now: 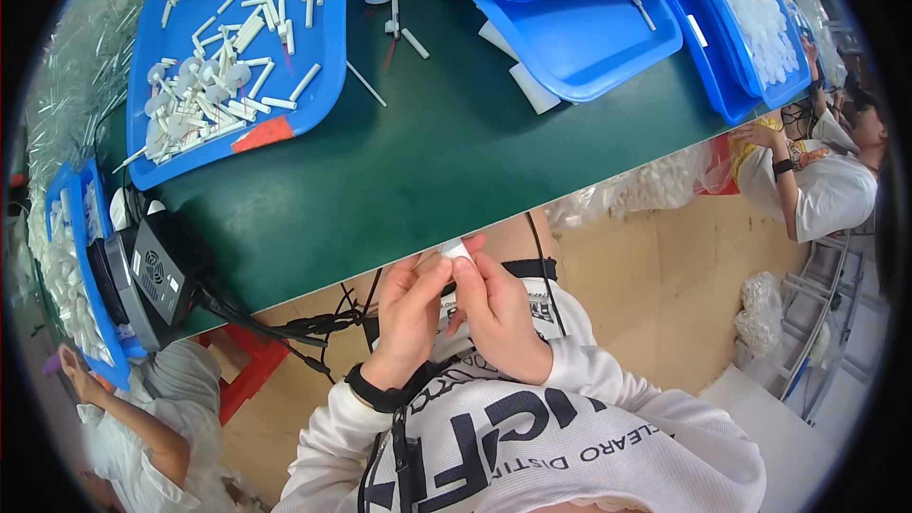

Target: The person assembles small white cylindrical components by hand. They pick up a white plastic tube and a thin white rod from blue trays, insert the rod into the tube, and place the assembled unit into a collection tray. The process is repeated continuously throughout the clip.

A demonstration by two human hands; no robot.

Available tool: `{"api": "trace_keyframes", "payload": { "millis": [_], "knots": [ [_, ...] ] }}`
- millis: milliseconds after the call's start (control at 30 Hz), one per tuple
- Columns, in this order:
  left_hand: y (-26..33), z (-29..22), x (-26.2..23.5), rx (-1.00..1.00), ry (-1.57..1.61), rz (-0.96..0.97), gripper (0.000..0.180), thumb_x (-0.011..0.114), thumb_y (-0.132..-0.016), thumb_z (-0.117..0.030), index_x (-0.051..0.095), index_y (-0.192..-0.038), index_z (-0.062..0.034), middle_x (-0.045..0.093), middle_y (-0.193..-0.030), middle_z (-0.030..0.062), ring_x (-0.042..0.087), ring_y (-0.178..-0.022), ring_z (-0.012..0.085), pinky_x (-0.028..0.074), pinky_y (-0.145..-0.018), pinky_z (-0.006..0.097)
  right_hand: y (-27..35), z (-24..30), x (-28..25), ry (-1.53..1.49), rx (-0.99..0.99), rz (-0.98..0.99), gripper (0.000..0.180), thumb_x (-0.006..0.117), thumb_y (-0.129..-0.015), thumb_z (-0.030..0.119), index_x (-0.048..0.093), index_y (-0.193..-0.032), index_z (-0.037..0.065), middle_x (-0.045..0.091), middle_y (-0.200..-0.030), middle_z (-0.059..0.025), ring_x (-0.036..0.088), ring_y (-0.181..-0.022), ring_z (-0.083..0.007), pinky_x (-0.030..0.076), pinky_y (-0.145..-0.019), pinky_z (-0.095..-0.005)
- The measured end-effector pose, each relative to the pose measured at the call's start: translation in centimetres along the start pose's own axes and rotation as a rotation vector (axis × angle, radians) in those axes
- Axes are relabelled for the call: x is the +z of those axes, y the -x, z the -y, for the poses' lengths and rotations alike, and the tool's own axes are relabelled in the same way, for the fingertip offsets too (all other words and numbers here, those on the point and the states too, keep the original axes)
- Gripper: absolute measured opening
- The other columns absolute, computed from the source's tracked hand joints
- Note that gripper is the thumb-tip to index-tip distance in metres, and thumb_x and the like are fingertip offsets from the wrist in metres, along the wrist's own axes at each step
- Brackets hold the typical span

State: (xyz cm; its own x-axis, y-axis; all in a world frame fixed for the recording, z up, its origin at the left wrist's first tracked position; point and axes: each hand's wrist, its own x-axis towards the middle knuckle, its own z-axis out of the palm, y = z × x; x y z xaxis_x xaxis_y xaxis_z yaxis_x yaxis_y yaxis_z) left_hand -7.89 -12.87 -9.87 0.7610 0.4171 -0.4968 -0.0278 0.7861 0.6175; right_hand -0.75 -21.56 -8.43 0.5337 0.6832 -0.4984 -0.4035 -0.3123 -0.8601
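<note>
Just off the table's front edge, my two hands meet at a small white plastic piece [457,250]. My left hand [410,309] pinches it from the left, thumb on top. From the other side my right hand [502,312] presses its thumb against the same piece. Fingers cover much of it, so its exact kind does not show. On the far left of the table, a blue tray [334,57] bears many white tubes [249,33] and parts with round translucent discs [217,76]. An orange-red strip [263,134] marks its near rim.
Stacked blue trays [608,57] rest on white cylinders [534,88] at the back right, beside a tray of white discs [750,14]. Loose tubes [414,44] lie mid-table. A black device [161,271] with cables [313,328] stands at left. Other people sit left [176,418] and right [826,176].
</note>
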Motion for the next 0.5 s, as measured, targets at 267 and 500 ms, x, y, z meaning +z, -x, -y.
{"api": "trace_keyframes", "payload": {
  "millis": [267, 500],
  "knots": [
    [-0.2, -0.1, -0.7, -0.036, 0.043, 0.045, 0.037, 0.046, -0.089, -0.013, 0.045, -0.124, -0.0002, 0.053, -0.12, 0.0186, 0.051, -0.111, 0.0255, 0.035, -0.098, 0.036, 0.1, 0.4, 0.4, 0.226, -0.035, -0.058, 0.03, 0.04, -0.095, 0.023, 0.047, -0.11, -0.002, 0.056, -0.058, -0.0101, 0.057, -0.046, -0.0186, 0.042, -0.042, -0.0285],
    [0.3, -1.6, 0.1, -0.049, -0.079, -0.072, 0.026, 0.05, -0.089, -0.013, 0.052, -0.111, 0.0005, 0.062, -0.093, 0.0086, 0.057, -0.068, 0.0097, 0.045, -0.045, 0.022, 0.2, 0.0, 1.8, -0.025, 0.021, -0.077, 0.033, 0.033, -0.097, 0.025, 0.044, -0.11, -0.003, 0.043, -0.058, -0.0008, 0.043, -0.045, -0.0075, 0.04, -0.039, -0.022]
  ]
}}
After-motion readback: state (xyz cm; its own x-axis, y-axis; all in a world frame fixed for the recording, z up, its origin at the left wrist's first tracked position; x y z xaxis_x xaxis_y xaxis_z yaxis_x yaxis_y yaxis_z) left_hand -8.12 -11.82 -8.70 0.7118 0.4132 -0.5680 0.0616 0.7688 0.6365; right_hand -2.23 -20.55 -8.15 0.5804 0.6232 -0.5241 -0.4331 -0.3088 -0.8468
